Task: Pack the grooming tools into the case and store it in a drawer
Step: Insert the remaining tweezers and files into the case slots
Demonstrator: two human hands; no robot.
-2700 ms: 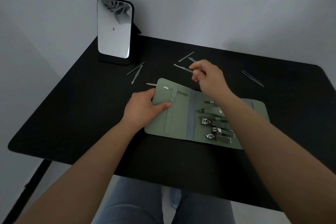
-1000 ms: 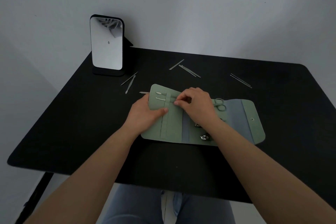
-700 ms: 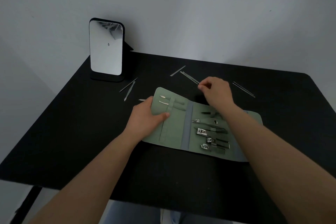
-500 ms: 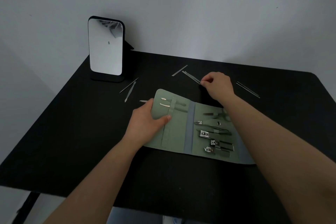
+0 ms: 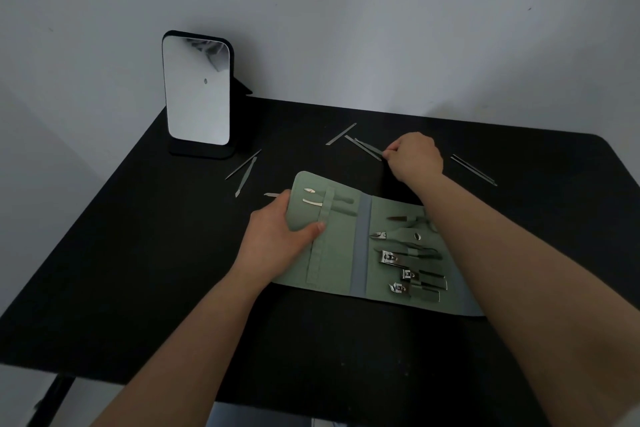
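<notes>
A sage-green fabric grooming case (image 5: 346, 246) lies unfolded near the middle of a black rectangular table (image 5: 138, 270), with bare tabletop all around it. The left hand (image 5: 277, 236) grips the case's left edge, thumb on top. The right hand (image 5: 414, 156), half a second ago just reaching, now pinches the near end of a thin grey metal tool (image 5: 367, 148) beyond the case. More slim tools (image 5: 473, 170) lie scattered far right and left. A black-framed standing mirror (image 5: 197, 94) stands far left. No writing is readable.
</notes>
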